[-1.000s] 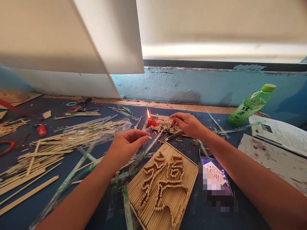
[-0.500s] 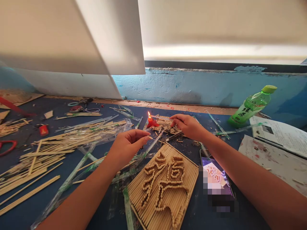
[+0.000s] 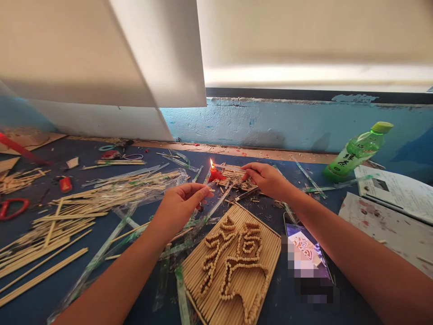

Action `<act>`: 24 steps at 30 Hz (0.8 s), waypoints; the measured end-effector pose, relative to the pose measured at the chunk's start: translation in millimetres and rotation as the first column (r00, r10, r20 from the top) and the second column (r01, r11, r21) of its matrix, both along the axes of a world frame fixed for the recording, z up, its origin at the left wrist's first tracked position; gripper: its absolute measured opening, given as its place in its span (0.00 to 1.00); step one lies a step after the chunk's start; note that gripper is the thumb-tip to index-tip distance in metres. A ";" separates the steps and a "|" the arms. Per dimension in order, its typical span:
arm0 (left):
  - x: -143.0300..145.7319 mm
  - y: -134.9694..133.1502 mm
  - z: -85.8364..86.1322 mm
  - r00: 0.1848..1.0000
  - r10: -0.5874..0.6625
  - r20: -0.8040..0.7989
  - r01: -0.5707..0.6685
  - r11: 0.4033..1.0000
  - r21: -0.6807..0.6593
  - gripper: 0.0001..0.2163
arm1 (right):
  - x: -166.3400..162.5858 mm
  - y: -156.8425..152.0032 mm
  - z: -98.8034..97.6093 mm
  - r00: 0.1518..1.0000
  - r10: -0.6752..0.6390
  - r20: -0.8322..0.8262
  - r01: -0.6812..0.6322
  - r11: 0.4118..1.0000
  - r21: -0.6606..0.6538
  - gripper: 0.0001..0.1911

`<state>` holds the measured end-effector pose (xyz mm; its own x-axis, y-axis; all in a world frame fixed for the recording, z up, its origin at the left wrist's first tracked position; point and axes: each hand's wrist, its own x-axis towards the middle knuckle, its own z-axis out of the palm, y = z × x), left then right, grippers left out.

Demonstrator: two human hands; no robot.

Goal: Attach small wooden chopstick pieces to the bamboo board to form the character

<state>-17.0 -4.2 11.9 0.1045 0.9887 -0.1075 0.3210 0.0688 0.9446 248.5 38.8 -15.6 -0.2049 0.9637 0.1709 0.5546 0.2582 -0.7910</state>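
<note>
The left hand (image 3: 182, 204) hovers palm-up just above the dark blue surface (image 3: 30, 311), with thumb and forefinger closed on a short bit of stick (image 3: 210, 190) that pokes out toward the candle. The right hand (image 3: 267, 178) is a little farther back, its fingertips pinched on a thin stick (image 3: 230, 167) whose far end reaches to the flame of the small red candle (image 3: 214, 174). The candle stands lit on the surface between the two hands, just beside a small heap of short sticks (image 3: 237, 179) that lies under the right hand. Nearer the person, between the forearms, lies a mat of sticks (image 3: 203, 280) set side by side, with characters laid out on it in small round pieces. A phone (image 3: 306, 255) lies flat just to the right of the mat, partly under the right forearm. To the left, long bamboo sticks (image 3: 67, 212) and clear wrappers are spread loose over the surface, with a red lighter (image 3: 65, 184) and a red scissors handle (image 3: 11, 208) near them. At the far right a green bottle (image 3: 356, 151) leans against the blue wall, next to printed papers (image 3: 399, 192).
</note>
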 end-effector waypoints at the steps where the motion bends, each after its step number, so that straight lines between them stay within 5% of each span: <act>1: -0.2 0.3 -0.3 1.000 0.001 -0.002 -0.001 1.000 -0.002 0.13 | 0.1 0.1 -0.1 1.000 0.000 -0.002 0.000 1.000 -0.001 0.16; 24: -9.4 17.7 -22.1 0.990 0.041 0.133 -0.048 0.998 0.046 0.19 | 12.8 13.5 -6.0 0.980 -0.032 -0.197 -0.004 0.983 -0.183 0.12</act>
